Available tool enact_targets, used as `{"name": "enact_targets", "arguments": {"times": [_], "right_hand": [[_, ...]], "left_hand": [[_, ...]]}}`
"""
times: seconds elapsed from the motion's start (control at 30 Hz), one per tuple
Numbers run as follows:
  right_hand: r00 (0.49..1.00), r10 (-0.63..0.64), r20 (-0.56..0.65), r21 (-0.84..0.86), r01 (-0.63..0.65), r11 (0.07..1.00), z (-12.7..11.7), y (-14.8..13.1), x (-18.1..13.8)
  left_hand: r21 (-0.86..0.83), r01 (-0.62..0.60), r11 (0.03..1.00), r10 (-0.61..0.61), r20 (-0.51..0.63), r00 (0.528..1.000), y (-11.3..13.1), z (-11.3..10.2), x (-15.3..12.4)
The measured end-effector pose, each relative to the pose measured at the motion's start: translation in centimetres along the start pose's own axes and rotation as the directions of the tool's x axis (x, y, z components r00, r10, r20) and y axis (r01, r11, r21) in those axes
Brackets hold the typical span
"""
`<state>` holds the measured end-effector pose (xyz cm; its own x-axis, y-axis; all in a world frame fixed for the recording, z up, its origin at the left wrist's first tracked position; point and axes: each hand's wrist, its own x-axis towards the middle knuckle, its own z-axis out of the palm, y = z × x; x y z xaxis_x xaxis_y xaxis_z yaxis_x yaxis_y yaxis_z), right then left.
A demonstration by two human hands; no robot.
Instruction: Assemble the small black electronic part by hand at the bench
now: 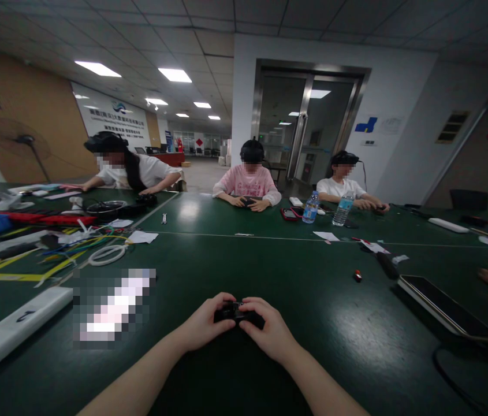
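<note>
Both my hands rest low in the middle of the view, close to the green table top (244,263). Between them is a small, partly glossy black object (237,312); my fingers cover its ends, and its kind cannot be made out. My left hand (207,323) is closed round its left end, thumb in front and fingers behind. From the other side my right hand (269,328) grips the right end in the same way. The two thumbs point at each other, slightly apart.
At left lie a blurred-out bright object (118,306), a long white device (18,329), a coiled white cable (107,255) and loose wires. To the right are a small red item (358,276), a dark-screened slab (449,306) and water bottles (311,208). Several people sit around.
</note>
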<state>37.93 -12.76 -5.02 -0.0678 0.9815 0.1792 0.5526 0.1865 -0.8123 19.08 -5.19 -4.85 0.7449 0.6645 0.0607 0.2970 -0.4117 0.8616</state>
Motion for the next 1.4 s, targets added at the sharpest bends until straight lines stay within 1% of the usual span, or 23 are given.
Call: {"name": "enact_targets", "arguments": {"times": [0.27, 0.47, 0.6, 0.7, 1.0, 1.4], "right_hand": [[0.999, -0.038, -0.020, -0.008, 0.038, 0.999, -0.1, -0.3, -0.1], [0.999, -0.029, -0.016, -0.008, 0.029, 1.000, -0.1, -0.4, -0.1], [0.997, -0.064, -0.041, 0.005, 0.064, 0.998, 0.1, 0.0, 0.1], [0.995, -0.080, -0.052, 0.018, 0.081, 0.997, 0.1, 0.0, 0.1], [0.998, -0.052, -0.032, 0.035, 0.053, 0.998, -0.3, -0.5, -0.1], [1.000, -0.028, -0.004, 0.032, 0.028, 0.999, -0.1, 0.0, -0.2]], "left_hand": [[-0.111, 0.007, 0.994, -0.004, 0.035, 0.999, -0.3, -0.1, 0.2], [-0.139, 0.023, 0.990, -0.018, 0.036, 0.999, -0.1, -0.1, 0.1], [-0.174, 0.022, 0.985, -0.017, 0.034, 0.999, -0.4, 0.0, 0.3], [-0.162, 0.019, 0.987, -0.014, 0.032, 0.999, -0.8, 0.1, 0.3], [-0.195, 0.018, 0.981, -0.013, 0.024, 1.000, -1.2, 0.1, 0.3], [-0.210, 0.033, 0.977, -0.026, 0.036, 0.999, -0.5, 0.1, 0.2]]}}
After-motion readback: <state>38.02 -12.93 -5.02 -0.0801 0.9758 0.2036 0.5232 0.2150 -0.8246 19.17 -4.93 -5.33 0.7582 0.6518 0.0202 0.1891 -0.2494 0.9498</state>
